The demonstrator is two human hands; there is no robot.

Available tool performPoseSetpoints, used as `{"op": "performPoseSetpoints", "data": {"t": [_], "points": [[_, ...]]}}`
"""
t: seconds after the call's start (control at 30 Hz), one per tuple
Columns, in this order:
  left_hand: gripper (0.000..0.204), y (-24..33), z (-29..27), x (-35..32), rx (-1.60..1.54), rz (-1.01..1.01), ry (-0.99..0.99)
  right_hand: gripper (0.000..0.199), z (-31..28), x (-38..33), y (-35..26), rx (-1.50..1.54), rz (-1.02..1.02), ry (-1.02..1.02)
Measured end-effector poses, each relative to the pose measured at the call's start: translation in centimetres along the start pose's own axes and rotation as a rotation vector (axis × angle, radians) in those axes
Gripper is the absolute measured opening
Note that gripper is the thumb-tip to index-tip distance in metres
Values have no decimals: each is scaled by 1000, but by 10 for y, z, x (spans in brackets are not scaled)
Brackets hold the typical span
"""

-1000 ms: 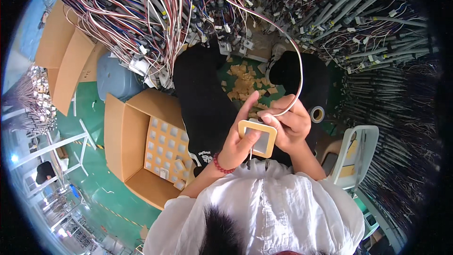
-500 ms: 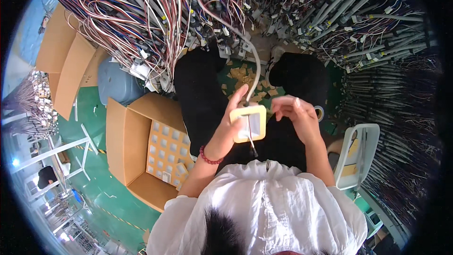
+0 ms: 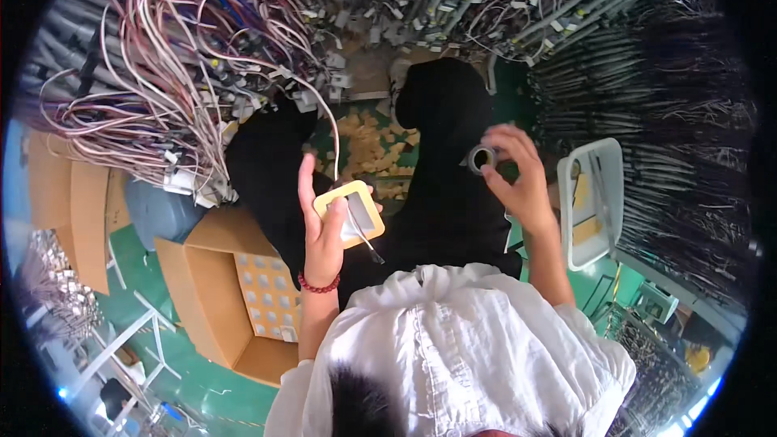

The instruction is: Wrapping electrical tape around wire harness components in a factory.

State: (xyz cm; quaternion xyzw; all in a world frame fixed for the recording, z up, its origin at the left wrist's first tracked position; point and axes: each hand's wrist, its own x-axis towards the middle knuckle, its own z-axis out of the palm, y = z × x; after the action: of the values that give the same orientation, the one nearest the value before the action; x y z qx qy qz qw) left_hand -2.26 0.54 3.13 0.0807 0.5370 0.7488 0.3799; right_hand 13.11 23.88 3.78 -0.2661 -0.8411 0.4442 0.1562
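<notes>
My left hand (image 3: 326, 239) grips a square pale-yellow frame (image 3: 374, 228) with a white and grey middle, its thumb pressed on the front. A whitish cable (image 3: 334, 129) runs down from the wire bundles to the frame, and a thin lead with a dark end (image 3: 375, 256) crosses its face and hangs below. By my right thigh, my right hand (image 3: 522, 186) has its thumb and fingers curled about a small roll of tape (image 3: 472, 159). The roll's far side and its support are partly hidden.
Thick bundles of wires (image 3: 162, 73) hang ahead and to the right. At left, an open cardboard box (image 3: 198, 299) holds rows of pale square pieces beside a blue stool (image 3: 162, 214). A white tray (image 3: 615, 202) stands at right. Yellowish scraps (image 3: 364, 146) litter the floor between my legs.
My right hand has moved away from the frame to the roll of tape. The left hand still holds the frame, now more tilted. The whole view has shifted.
</notes>
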Motion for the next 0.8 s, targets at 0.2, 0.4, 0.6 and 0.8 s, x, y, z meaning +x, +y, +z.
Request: {"op": "performPoseSetpoints", "data": {"t": [0.2, 0.4, 0.6, 0.8], "points": [[24, -10, 6, 14, 493, 332, -268, 60, -7, -6, 26, -238, -12, -108], [36, -3, 15, 8, 712, 409, -237, 51, 21, -7, -23, 398, 161, -314], [26, 3, 15, 4, 643, 317, -228, 50, 35, 6, -56, 348, -18, -509], [13, -1, 1, -2, 414, 196, -225, 51, 43, 12, -66, 375, -190, -609]]}}
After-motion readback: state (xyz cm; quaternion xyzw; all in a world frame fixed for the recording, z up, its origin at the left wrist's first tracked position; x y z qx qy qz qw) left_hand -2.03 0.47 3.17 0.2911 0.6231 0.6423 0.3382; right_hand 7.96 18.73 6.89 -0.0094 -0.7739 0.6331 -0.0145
